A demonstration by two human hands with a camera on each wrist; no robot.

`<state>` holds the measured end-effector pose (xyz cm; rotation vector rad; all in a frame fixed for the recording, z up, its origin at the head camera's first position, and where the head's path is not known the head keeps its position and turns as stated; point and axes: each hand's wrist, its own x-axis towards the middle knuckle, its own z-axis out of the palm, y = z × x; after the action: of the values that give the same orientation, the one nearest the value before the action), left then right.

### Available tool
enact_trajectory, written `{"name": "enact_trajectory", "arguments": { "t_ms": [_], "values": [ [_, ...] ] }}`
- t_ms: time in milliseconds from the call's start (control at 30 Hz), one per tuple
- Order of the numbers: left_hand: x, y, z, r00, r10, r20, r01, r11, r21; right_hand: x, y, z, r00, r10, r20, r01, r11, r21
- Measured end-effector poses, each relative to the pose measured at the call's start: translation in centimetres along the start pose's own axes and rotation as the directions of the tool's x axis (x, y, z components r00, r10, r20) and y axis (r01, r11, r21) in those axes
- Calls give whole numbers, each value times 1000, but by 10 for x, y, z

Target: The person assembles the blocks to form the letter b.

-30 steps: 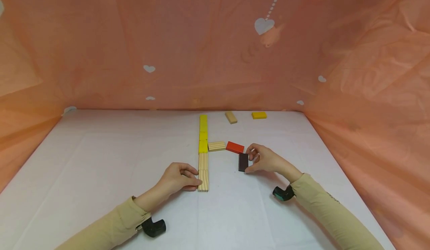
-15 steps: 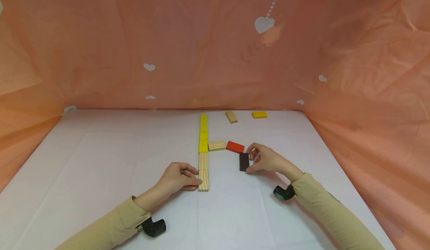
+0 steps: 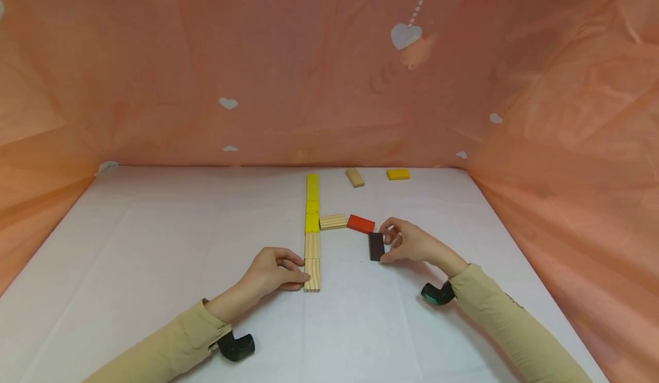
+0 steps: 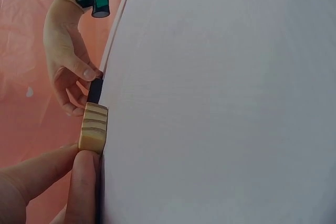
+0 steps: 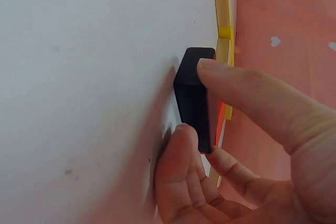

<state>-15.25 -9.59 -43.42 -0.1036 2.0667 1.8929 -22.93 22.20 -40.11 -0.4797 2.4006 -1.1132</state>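
Note:
My right hand (image 3: 409, 243) pinches a dark brown, nearly black block (image 3: 377, 247) between thumb and fingers at its right side. The right wrist view shows the thumb on one end of this dark block (image 5: 194, 98) and fingertips at its other end. A red block (image 3: 361, 223) lies slanted just beyond it, corner close to corner. My left hand (image 3: 273, 271) rests beside the nearest striped wooden block (image 3: 312, 274), thumb tip over its left edge. In the left wrist view, two fingertips touch the side of that wooden block (image 4: 93, 127).
Beyond the nearest block, another wooden block (image 3: 312, 245) and yellow blocks (image 3: 312, 200) continue the straight row. A striped block (image 3: 333, 222) bridges row and red block. Farther back lie a plain wooden block (image 3: 354, 178) and a yellow block (image 3: 398, 174) on the white tabletop (image 3: 206, 228).
The dark block has shifted slightly right and turned a little in my right hand's grip, its near end swinging rightward. My left hand and the row stay put.

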Motion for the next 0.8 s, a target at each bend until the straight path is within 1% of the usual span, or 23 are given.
{"name": "enact_trajectory", "arguments": {
  "t_ms": [100,233,533,633,800],
  "values": [
    [1,0,0,1000,-5,6,5,1000,-19,0,1,-1,1000,-6,2,6,1000,9],
    [2,-1,0,1000,-4,7,4,1000,-21,0,1,-1,1000,-5,-1,5,1000,25],
    [2,-2,0,1000,14,-2,-14,1000,25,-1,1,-1,1000,0,1,0,1000,25],
    [2,-3,0,1000,16,-3,-16,999,29,-1,2,-1,1000,4,6,-4,1000,26],
    [1,-4,0,1000,20,-3,-20,999,32,-1,4,0,1000,-15,16,14,999,41]
  ]
}}
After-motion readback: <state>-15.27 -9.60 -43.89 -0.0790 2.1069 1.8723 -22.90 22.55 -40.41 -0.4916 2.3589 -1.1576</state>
